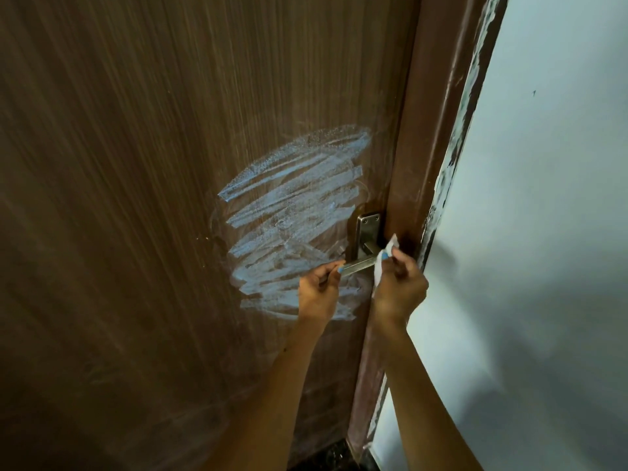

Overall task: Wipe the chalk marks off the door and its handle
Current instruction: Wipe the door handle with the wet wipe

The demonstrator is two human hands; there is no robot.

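While the left hand (317,294) pinches the tip of the metal handle (360,265), the right hand (399,287) holds a white cloth (384,263) wrapped on it, mid-frame. Blue chalk marks (292,219) cover the brown door (136,198) beside the frame (431,147) and pale wall (543,198).

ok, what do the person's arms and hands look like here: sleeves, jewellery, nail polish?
Both forearms are bare up to the bottom edge of the picture, with no sleeves in view. No watch, bracelet or ring shows on the left hand or the right hand. No gloves. The nails that can be seen, one on each hand, are painted light blue. The other nails are hidden.
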